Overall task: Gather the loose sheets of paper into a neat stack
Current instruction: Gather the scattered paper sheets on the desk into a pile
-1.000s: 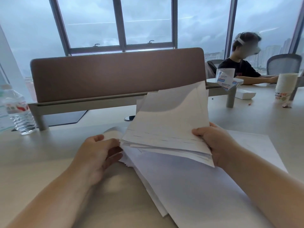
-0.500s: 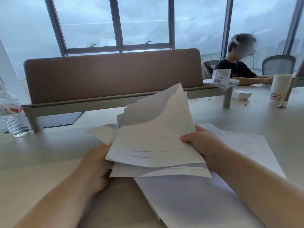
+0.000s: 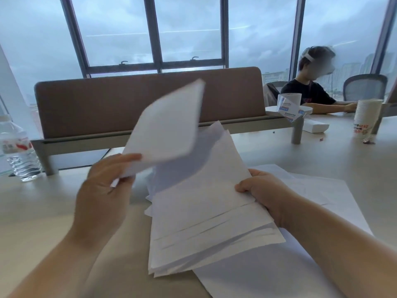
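Observation:
My right hand grips the right edge of an uneven bundle of white sheets, fanned and tilted above the table. My left hand pinches the lower corner of a single white sheet, lifted and curling in the air left of and above the bundle; this sheet is blurred. More white sheets lie flat on the table under and to the right of the bundle.
A brown desk divider stands across the table behind the papers. A water bottle stands at the far left. A stack of paper cups, a white box and a seated person are at the back right.
My left hand came out from under the bundle and rose with one sheet pinched in it. The bundle in my right hand tilted and shifted slightly right.

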### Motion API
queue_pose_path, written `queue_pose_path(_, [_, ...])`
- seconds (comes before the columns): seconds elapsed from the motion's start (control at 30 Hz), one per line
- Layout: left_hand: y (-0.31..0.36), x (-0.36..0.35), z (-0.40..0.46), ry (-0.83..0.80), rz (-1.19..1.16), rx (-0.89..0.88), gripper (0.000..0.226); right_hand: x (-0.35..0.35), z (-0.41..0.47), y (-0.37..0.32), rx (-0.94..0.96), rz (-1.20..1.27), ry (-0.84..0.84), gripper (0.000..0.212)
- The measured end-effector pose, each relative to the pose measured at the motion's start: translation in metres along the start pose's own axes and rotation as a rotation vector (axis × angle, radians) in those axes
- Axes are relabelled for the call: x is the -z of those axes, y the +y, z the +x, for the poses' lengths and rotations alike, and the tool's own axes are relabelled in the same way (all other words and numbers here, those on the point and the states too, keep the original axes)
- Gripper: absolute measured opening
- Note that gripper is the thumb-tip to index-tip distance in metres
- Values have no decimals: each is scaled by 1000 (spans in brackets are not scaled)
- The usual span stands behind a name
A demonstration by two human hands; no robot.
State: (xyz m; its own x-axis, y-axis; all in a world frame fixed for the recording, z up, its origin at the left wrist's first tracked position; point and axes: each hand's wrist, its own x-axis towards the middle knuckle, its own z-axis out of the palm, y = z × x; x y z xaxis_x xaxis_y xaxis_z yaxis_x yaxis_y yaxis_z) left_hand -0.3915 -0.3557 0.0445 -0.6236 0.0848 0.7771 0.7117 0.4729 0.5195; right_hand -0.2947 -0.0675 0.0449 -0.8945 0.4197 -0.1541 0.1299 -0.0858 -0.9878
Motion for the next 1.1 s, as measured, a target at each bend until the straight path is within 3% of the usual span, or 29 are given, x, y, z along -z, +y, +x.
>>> queue_pose_path(0.03, [-4, -3, -2, -96, -35, -78, 49, 1, 1, 0, -2, 9, 1, 31])
queue_pose_path(0.1, [-16, -8, -4, -272, -51, -156, 52, 3, 4, 1, -7, 50, -1, 33])
queue_pose_path(0.17, [-22, -9, -6, -446, -38, -72, 44, 5, 8, 1, -11, 44, -2, 35])
queue_pose_path(0.23, [-21, -10, -9, -521, 3, 25, 43, 7, 11, 1, -11, 19, 5, 35])
queue_pose_path(0.33, [-13, -13, -9, -495, -34, 165, 48, 9, 14, 1, -15, 45, -11, 35])
queue_pose_path(0.47, [4, -12, -7, -328, -70, 516, 68, 7, 11, 2, -23, 121, -51, 35])
queue_pose_path(0.57, [13, -13, -4, -154, -512, 888, 34, 6, 13, 4, -20, 171, -59, 37])
queue_pose_path(0.63, [24, -9, -6, -279, -706, 1015, 38, 4, 13, 4, -18, 189, -70, 38])
queue_pose_path(0.83, [25, -16, -12, -461, -681, 1004, 21, 0, 3, 3, -15, 218, -132, 40])
queue_pose_path(0.9, [23, -19, -12, -470, -630, 966, 16, -2, 1, 3, -19, 224, -131, 40])
queue_pose_path(1.0, [16, -21, -11, -426, -538, 862, 16, -5, -1, 3, -37, 227, -122, 24])
queue_pose_path(1.1, [17, -20, -12, -390, -483, 769, 16, -4, -2, 2, -88, 244, -128, 31])
